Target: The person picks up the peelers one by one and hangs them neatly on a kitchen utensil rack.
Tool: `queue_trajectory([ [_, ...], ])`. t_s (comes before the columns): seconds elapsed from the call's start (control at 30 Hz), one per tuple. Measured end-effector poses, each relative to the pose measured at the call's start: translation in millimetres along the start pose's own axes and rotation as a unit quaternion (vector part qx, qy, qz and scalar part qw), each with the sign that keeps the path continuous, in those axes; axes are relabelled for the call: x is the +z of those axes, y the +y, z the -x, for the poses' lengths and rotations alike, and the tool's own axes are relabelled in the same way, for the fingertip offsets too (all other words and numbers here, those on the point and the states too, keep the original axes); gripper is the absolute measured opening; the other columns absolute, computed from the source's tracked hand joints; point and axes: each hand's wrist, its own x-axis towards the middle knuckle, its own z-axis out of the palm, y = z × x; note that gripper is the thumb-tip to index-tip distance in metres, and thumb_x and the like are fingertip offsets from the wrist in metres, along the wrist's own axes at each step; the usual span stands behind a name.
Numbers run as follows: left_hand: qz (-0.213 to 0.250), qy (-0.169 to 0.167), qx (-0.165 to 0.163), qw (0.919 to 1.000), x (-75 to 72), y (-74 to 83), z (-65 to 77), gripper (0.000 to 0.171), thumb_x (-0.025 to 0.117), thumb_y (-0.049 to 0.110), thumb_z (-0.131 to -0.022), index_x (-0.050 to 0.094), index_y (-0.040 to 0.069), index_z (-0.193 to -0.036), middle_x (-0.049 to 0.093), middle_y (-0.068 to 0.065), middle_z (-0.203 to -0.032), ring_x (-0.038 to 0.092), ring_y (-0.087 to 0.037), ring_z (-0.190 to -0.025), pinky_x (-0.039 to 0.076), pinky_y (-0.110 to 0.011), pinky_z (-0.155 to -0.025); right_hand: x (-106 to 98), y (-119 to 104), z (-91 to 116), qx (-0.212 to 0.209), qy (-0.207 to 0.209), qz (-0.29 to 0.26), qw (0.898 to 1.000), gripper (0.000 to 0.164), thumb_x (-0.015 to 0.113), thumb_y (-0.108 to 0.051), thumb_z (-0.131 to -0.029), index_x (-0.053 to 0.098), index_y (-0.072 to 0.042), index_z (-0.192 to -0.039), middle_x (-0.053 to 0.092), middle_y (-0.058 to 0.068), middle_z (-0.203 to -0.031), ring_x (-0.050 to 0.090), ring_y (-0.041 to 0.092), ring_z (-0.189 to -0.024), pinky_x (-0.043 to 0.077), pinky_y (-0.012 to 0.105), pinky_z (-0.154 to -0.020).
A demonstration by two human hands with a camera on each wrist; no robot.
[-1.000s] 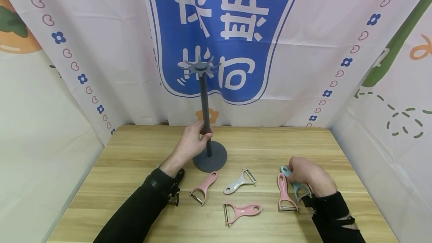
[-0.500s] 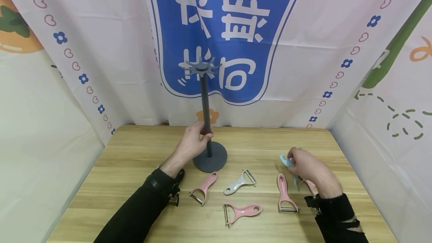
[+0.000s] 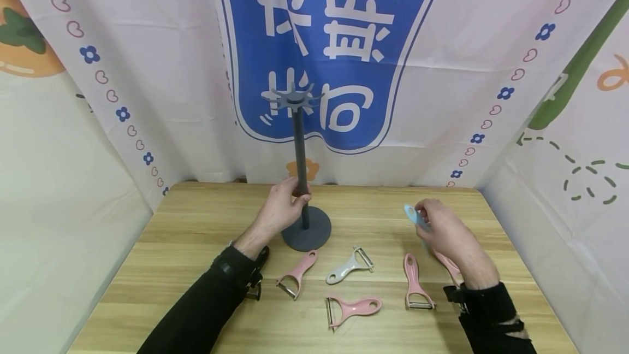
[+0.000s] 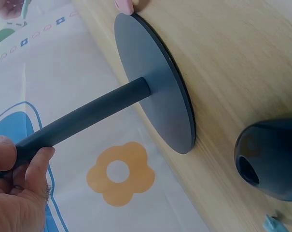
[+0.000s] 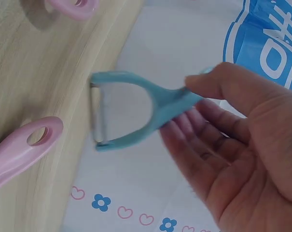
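My left hand point(image 3: 285, 205) grips the dark grey pole of a stand point(image 3: 299, 146), which stands upright on a round base and has a ring of hooks point(image 3: 295, 99) at its top. In the left wrist view the thumb and fingers wrap the pole point(image 4: 88, 113). My right hand point(image 3: 449, 234) pinches a light blue vegetable peeler point(image 3: 411, 213) by its handle, raised over the table. The right wrist view shows that peeler point(image 5: 158, 104) with its Y-shaped head and blade pointing away from the fingers. The stand's hooks carry nothing.
On the wooden table point(image 3: 206, 217) lie pink peelers, one left point(image 3: 298, 273), one in front point(image 3: 354, 308), one right point(image 3: 414, 283). Another pink peeler point(image 3: 448, 266) is partly behind my right hand. A white peeler point(image 3: 350, 266) lies centrally; a black one point(image 3: 262, 256) sits beside my left wrist.
My right hand has lifted the light blue peeler off the table and moved it up and away, uncovering a pink peeler beneath. The left hand stays on the pole.
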Motion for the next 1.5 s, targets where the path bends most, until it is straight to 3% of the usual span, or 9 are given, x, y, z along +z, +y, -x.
queue_trajectory([
  [0.4,0.001,0.007,0.004,1.0000,4.6,2.2,1.3,0.008,0.070,0.011,-0.098,0.066,0.017,-0.102,0.066,0.000,-0.104,0.069,-0.018,-0.100,0.060,-0.038,-0.082,1,-7,-1,-0.026,0.091,-0.020,0.995,0.045,0.072,-0.007,-0.091,0.057,0.001,-0.133,0.062,0.012,-0.113,0.065,0.029,-0.100,0.059,0.048,-0.082],
  [0.8,-0.019,0.011,-0.011,0.9997,8.9,7.9,0.9,0.007,0.065,0.009,-0.100,0.064,0.014,-0.104,0.064,-0.003,-0.106,0.068,-0.020,-0.098,0.062,-0.034,-0.073,7,-22,-5,-0.085,0.170,-0.100,0.977,0.048,0.075,0.003,-0.088,0.061,-0.003,-0.134,0.062,0.005,-0.118,0.063,0.020,-0.105,0.060,0.036,-0.087],
  [1.1,-0.037,0.006,-0.016,0.9992,7.1,8.8,-1.2,0.006,0.066,0.010,-0.100,0.064,0.012,-0.105,0.064,-0.005,-0.108,0.069,-0.021,-0.099,0.062,-0.034,-0.075,10,-39,-8,-0.053,0.160,-0.206,0.964,0.044,0.075,-0.009,-0.094,0.062,-0.011,-0.136,0.062,0.004,-0.126,0.063,0.018,-0.110,0.057,0.029,-0.092],
  [1.33,-0.046,0.006,-0.011,0.9988,7.5,8.1,-1.9,0.005,0.066,0.011,-0.101,0.063,0.013,-0.105,0.064,-0.005,-0.107,0.068,-0.021,-0.098,0.061,-0.034,-0.074,2,-66,-10,-0.046,0.162,-0.245,0.955,0.042,0.073,0.001,-0.093,0.062,0.000,-0.133,0.062,0.014,-0.124,0.063,0.025,-0.110,0.057,0.039,-0.093],
  [1.5,-0.051,0.008,-0.006,0.9987,7.9,8.1,-1.9,0.005,0.066,0.012,-0.101,0.063,0.014,-0.105,0.063,-0.004,-0.107,0.068,-0.021,-0.098,0.061,-0.035,-0.074,-13,-91,-12,-0.052,0.154,-0.262,0.951,0.041,0.071,0.005,-0.093,0.060,0.008,-0.133,0.061,0.018,-0.120,0.062,0.030,-0.110,0.056,0.039,-0.095],
])
